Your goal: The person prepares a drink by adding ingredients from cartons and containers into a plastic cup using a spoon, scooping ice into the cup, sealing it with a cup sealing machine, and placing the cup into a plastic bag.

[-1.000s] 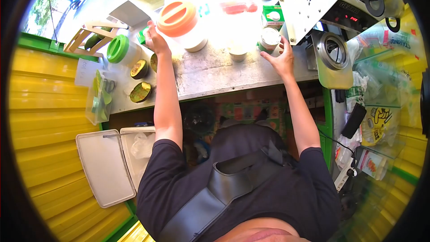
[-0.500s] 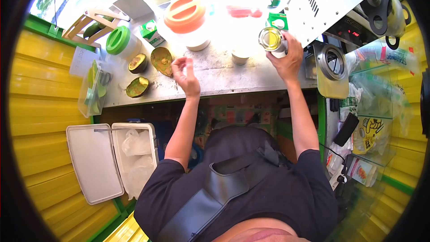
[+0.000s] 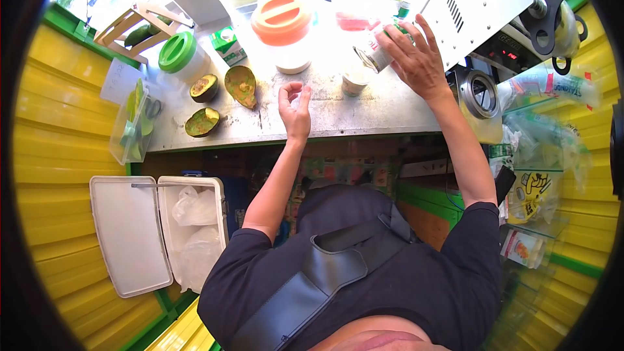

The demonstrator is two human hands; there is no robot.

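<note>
My right hand [image 3: 416,58] is wrapped round a tin can [image 3: 380,49], which is tipped with its open end down and to the left. Just below that end stands a small pale cup [image 3: 354,83] on the metal counter [image 3: 279,123]. Whether anything flows from the can I cannot make out. Near the counter's front edge my left hand [image 3: 295,110] is raised with loosely curled fingers, apart from each other, and nothing shows in them. Beyond it stands a white jar with an orange lid [image 3: 281,21]. To its left lie a hollowed avocado shell [image 3: 241,88] and two avocado halves [image 3: 204,88].
A green-lidded jar [image 3: 177,52], a green-and-white box [image 3: 226,45] and a plastic bin of utensils [image 3: 136,127] are at the left. A metal machine [image 3: 478,6] stands at the right. Below the counter, a white cooler [image 3: 195,185] holding plastic bags is open.
My right hand has tipped the can from upright, its open end now toward the small cup. My left hand has shifted right, away from the avocado shell. The view has shifted slightly.
</note>
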